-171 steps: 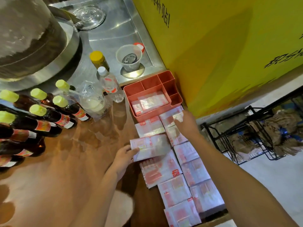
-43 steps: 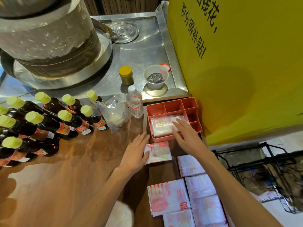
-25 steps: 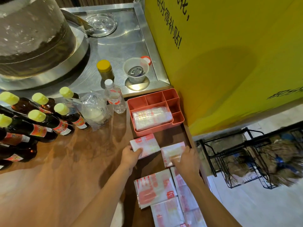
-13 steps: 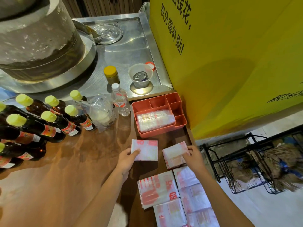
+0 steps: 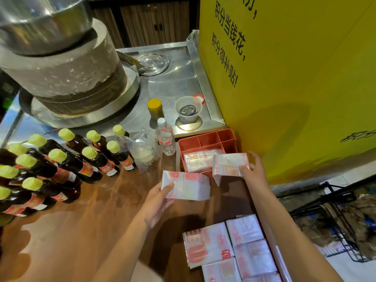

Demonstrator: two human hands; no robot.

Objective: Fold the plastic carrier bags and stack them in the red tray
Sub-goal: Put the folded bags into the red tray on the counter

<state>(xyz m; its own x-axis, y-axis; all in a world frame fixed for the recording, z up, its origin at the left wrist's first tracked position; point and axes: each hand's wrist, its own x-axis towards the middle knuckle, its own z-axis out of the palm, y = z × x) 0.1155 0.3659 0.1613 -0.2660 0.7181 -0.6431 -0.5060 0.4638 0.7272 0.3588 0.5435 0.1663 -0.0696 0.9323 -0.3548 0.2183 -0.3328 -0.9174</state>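
A: How many bags do you count?

B: Two folded bags are in the hands. The left hand holds the first folded bag and the right hand holds the second folded bag. One stack of folded bags lies in the big compartment of the red tray. On the near part of the desk there is a group of flat bags; I see at least five, but the edge of the picture cuts them.

A: Where are the bags relative to the fingers?

B: The left thumb lies on top of the first bag at its left end and the other fingers are under it, so the hand pinches it. This bag is above the desk, just in front of the tray. The right fingers are curled around the right end of the second bag, which hangs over the tray's near right corner, above the stack.

A: And the other things?

B: About eleven dark bottles with yellow-green caps stand at the left. One clear water bottle, one clear plastic pouch, one jar with a yellow lid and one plastic cup.

A: The surface and the room?

B: The desk is brown and shiny. Behind it is a steel counter with a stone mill. A yellow panel with black characters stands at the right, and wire baskets are low beside it.
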